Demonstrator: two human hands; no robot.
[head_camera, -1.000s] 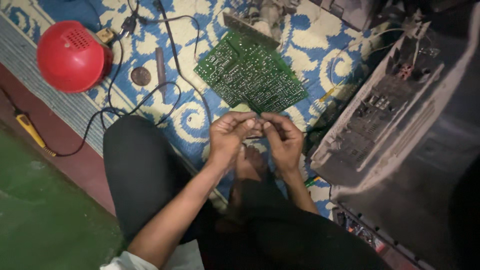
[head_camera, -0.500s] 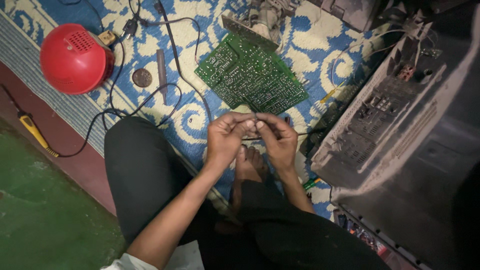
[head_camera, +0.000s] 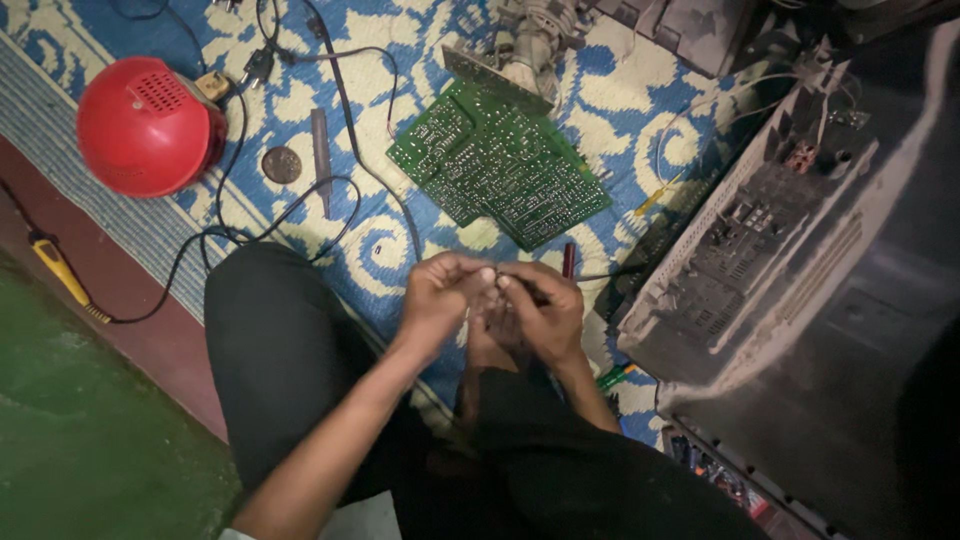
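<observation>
- Head view: the left hand (head_camera: 440, 292) and the right hand (head_camera: 540, 310) meet above the lap, fingertips pinched together on a small part (head_camera: 497, 275); it is too tiny to tell what it is.
- Just beyond the hands, a green circuit board (head_camera: 495, 165) lies on the blue patterned mat (head_camera: 620, 90).
- A dark open casing (head_camera: 790, 260) stands to the right.
- A red round device (head_camera: 145, 125) with black cables (head_camera: 240, 215) lies far left.

Blue-and-cream patterned rug (head_camera: 300, 60) beside green floor (head_camera: 70, 440).
</observation>
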